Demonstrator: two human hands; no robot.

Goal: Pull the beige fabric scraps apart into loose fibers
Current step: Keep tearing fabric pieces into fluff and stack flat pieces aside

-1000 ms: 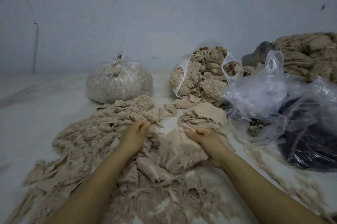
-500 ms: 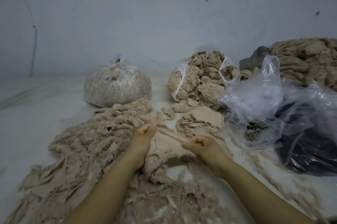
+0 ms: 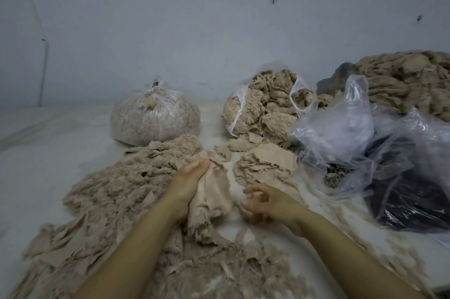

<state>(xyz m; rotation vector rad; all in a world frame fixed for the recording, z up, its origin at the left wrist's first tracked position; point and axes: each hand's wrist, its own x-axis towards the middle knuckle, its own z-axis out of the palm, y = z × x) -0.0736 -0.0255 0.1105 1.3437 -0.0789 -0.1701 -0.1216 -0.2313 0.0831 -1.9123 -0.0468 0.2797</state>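
The left hand (image 3: pixel 187 185) grips a beige fabric scrap (image 3: pixel 214 195) at centre, soft, creased and frayed along its edges. The right hand (image 3: pixel 269 203) hovers just right of it, fingers loosely curled, holding nothing. A fluffy pile of loose fibers (image 3: pixel 121 181) spreads to the left.

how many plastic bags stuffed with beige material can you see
2. A tied bag sits by the wall, left of centre; an open bag sits to its right. The crumpled plastic further right may hide more.
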